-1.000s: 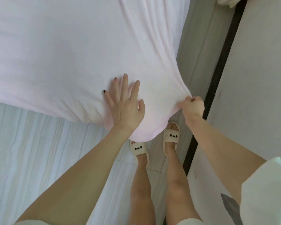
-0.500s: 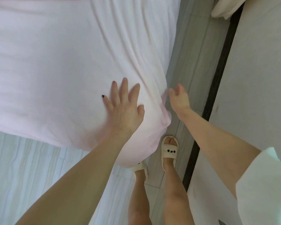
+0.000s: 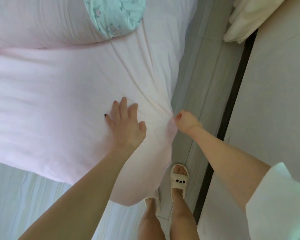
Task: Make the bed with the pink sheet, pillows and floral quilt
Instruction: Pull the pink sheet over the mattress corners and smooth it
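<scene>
two hands are working at the bed's near corner, in the lower middle of the frame. the left hand (image 3: pixel 124 124) is lying flat on the pink sheet (image 3: pixel 59 104), its fingers (image 3: pixel 123 104) spread and pressing the cloth down. the right hand (image 3: pixel 186 122) is curled closed at the sheet's edge, right of centre, pinching a fold where creases are fanning out from the grip.

the sheet is looking thin, soft and light; it is likely to stretch and wrinkle rather than resist, and to slip back unless the flat hand is anchoring it. the hem at the corner seems the best place to take hold, pulling down and under.

one pink sheet is covering the bed and hanging over the corner toward the floor (image 3: pixel 206 75). one floral quilt (image 3: pixel 114 16), teal with small flowers, is bunched at the top centre. one long pink roll (image 3: pixel 42 21) is lying across the upper left; whether it is a pillow i cannot tell. one white cloth (image 3: pixel 244 19) is sitting at the upper right. one slipper (image 3: pixel 179 179) is clearly showing.
</scene>
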Available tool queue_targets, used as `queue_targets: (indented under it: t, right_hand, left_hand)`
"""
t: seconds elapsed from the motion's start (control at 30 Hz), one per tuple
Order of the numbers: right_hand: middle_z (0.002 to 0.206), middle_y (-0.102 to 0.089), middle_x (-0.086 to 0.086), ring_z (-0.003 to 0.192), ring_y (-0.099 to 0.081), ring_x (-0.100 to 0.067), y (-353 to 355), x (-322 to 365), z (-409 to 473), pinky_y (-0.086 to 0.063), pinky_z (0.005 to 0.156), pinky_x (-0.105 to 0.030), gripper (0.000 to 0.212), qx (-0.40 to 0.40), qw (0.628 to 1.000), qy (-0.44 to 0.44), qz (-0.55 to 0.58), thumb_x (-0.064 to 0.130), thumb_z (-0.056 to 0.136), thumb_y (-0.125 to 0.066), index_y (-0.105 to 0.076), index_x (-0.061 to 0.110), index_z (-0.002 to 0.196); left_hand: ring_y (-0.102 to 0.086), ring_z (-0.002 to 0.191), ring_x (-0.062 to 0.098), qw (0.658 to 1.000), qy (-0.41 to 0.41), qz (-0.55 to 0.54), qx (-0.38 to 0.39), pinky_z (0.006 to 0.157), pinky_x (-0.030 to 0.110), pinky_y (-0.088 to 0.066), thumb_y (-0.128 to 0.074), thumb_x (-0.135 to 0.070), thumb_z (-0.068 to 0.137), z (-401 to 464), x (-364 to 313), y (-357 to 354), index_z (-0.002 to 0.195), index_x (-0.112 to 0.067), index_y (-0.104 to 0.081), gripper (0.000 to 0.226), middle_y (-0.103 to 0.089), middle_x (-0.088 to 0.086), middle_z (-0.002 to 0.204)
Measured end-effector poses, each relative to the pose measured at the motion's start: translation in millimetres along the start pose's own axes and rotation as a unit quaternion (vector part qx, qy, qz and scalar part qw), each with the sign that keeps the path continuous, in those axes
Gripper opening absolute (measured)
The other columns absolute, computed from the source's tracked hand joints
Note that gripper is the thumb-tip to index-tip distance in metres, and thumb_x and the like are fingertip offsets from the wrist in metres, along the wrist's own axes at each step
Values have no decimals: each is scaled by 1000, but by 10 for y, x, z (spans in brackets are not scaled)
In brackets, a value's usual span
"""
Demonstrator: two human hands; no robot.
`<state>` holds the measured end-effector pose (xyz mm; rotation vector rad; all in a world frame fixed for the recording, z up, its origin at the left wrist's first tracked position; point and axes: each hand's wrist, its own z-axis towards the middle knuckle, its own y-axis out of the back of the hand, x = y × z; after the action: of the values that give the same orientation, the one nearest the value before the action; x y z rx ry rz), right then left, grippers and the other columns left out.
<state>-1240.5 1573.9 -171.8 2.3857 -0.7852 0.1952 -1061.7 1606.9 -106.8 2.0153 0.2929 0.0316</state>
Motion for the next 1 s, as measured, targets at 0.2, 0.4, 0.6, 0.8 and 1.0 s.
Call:
queue_targets:
  t: [0.2,0.4,0.6,0.8,1.0]
  right_hand:
    - [145,-43,-15,132,-43,-26,539,428,142,-34,103,-27,46,-28,984,53,165,16,98,-40,-34,5,143]
    - [153,-24,-17,139,-30,-31,923,835,671,-27,114,-35,57,-94,974,32,205,26,98,-40,-19,7,148]
    - [124,-54,-14,111,-55,-32,1033,950,1169,-45,89,-35,27,-130,983,8,128,24,95,-45,-59,7,111]
    - [115,-51,-10,101,-53,-29,1367,545,1094,-44,81,-39,22,-183,975,51,-113,19,96,-35,-53,10,105]
    - [117,-61,-17,98,-57,-30,1810,380,1355,-46,80,-37,27,-56,998,-28,-21,19,97,-37,-55,6,113]
  left_hand:
    - [11,147,25,998,-68,8,1,115,55,-2,-44,-30,91,605,-227,378,147,-27,-19,61,1,-1,159]
    - [6,147,26,983,-165,81,-28,114,57,-3,-41,-40,91,1265,-364,530,149,-26,-15,65,-2,2,160]
    - [-27,142,35,955,-241,123,-124,111,60,-19,-43,-34,82,1503,-453,344,136,-18,-46,56,-34,12,151]
    - [-22,143,35,957,-230,137,-110,109,61,-16,-52,-31,83,1692,-769,452,136,-20,-41,56,-31,10,153]
    - [-28,141,37,968,-194,124,-97,109,58,-25,-60,-27,76,2089,-1097,629,134,-18,-45,61,-37,11,149]
